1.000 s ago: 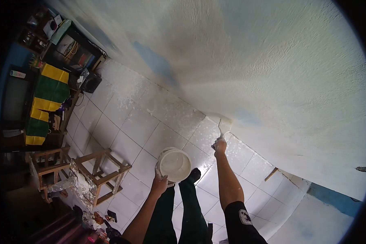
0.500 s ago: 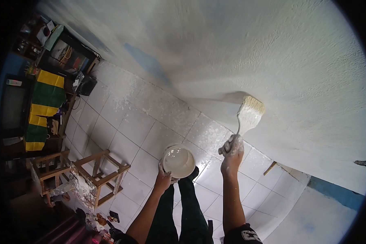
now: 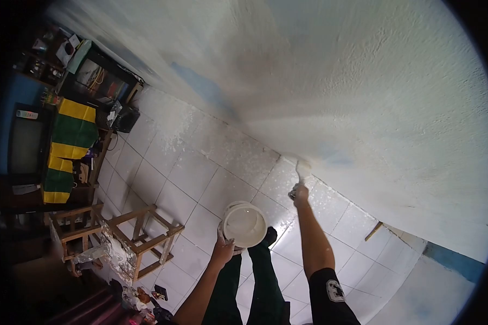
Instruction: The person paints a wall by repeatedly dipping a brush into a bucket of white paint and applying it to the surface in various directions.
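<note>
My left hand is closed on the near left side of a white bucket with pale paint in it. Paint-smeared fingers of my right hand wrap round the handle of a wide paintbrush. The brush's pale bristles are low at the wall, close to where it meets the floor. Most of the wall has a whitish coat, with a blue patch showing through at the left and a fainter one just right of the brush.
Paint splashes mark the white floor tiles along the wall. On the left stand a wooden stool frame and a cabinet with a television and a green-and-yellow cloth. A short wooden stick lies by the wall at right.
My right hand has brought the brush down the wall, from higher up to near its foot. The bucket stays in my left hand, and the view has shifted slightly.
</note>
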Demonstrator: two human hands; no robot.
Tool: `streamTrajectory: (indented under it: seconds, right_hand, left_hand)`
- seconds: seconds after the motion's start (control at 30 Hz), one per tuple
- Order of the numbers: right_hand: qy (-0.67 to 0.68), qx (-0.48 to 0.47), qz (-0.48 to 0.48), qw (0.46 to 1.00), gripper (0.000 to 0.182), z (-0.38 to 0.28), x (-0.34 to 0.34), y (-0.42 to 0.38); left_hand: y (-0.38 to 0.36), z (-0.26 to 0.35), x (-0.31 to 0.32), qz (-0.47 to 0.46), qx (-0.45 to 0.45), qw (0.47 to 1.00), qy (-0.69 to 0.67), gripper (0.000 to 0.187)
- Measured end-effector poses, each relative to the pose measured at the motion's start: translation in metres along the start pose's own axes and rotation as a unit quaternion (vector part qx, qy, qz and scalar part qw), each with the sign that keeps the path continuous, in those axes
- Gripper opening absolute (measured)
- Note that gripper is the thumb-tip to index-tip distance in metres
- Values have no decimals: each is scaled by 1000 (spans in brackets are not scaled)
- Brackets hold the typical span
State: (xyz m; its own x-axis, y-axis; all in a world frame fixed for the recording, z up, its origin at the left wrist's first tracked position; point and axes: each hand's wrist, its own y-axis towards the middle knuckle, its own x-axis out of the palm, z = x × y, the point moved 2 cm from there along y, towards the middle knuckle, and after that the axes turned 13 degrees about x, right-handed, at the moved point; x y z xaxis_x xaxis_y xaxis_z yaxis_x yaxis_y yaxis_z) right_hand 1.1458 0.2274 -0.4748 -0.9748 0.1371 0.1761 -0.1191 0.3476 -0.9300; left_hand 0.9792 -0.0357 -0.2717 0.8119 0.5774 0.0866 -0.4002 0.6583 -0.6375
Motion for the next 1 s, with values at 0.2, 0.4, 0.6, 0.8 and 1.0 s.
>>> streamTrajectory:
  seconds: [0.2,0.4,0.6,0.8,1.0]
  right_hand:
    - [17,-49,-60,997,32,-76,24,-95]
    - [7,-194,-41,980,32,-83,34,-289]
    - [1,-295,35,955,34,-52,19,-223]
    - [-75,-187,123,972,35,-9,-21,-56]
    - [-45,-30,8,998,7,3,-62,29]
  left_hand:
    - [-7,9,4,-19,-33,999,-27,68]
    - [-5,10,14,-21,29,999,7,65]
    - [4,22,27,-45,10,999,-2,66]
    - [11,11,26,-35,33,998,27,64]
    - [11,14,27,-35,9,999,18,64]
